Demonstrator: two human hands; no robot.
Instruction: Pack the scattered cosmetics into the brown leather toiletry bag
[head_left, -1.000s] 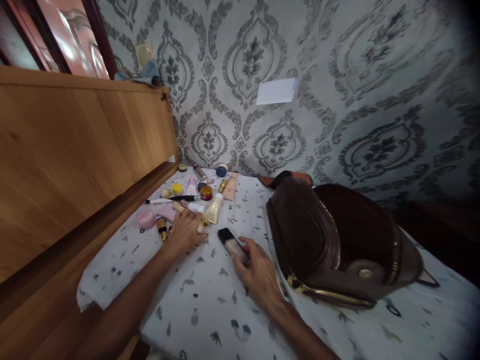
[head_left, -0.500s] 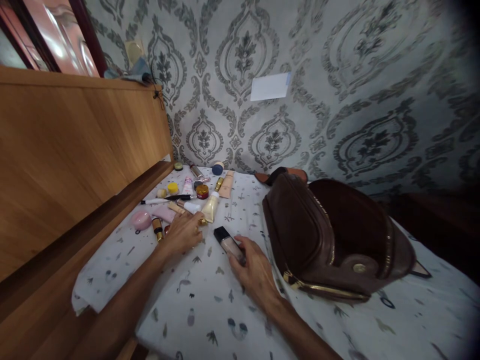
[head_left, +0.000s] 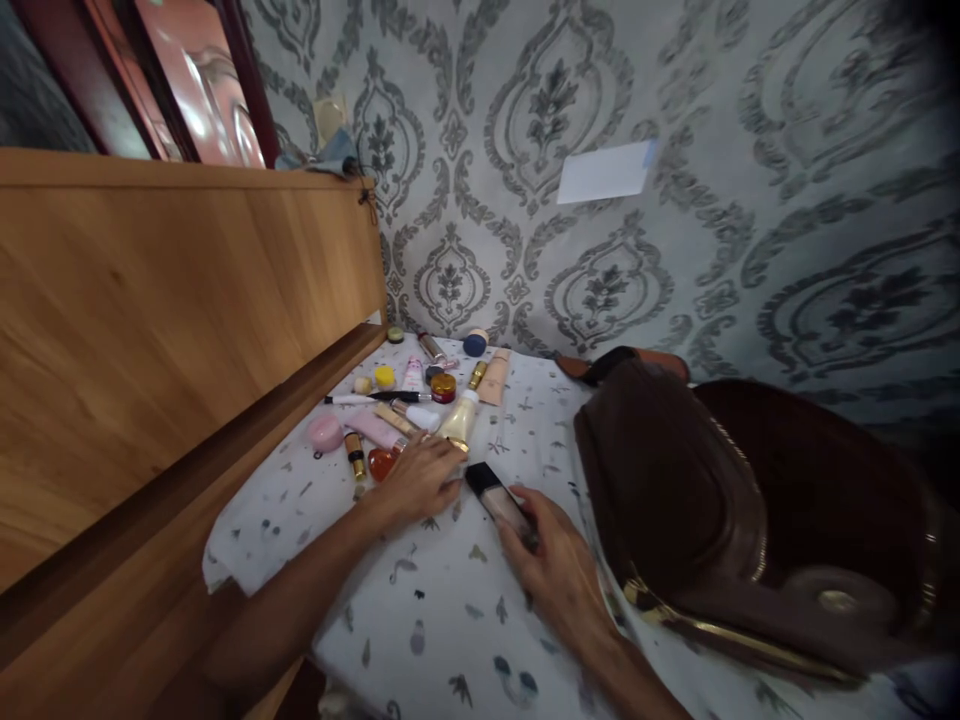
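Note:
My right hand (head_left: 559, 560) is closed round a clear rectangular cosmetic bottle (head_left: 504, 507) with beige contents and a black cap, held tilted just above or against the cloth. To its left, my left hand (head_left: 420, 475) has curled fingers on a small gold-coloured item (head_left: 457, 445), mostly hidden under the fingertips. A cream tube with a white cap (head_left: 459, 415) lies just beyond those fingers. Beside the left hand are an orange-red round item (head_left: 381, 463), a gold-and-black cosmetic tube (head_left: 355, 455) and a pink tube (head_left: 373, 428).
Several more cosmetics lie farther back, among them a pink jar (head_left: 325, 433), an amber jar (head_left: 443, 387) and a peach tube (head_left: 494, 377). A brown leather bag (head_left: 667, 480) stands open at right. A wooden panel (head_left: 195, 300) borders the left; patterned wallpaper rises behind.
The view has swung left, shifting everything rightward. My left hand has moved slightly right with the gold-coloured item, uncovering more of the orange-red item. My right hand keeps hold of the bottle.

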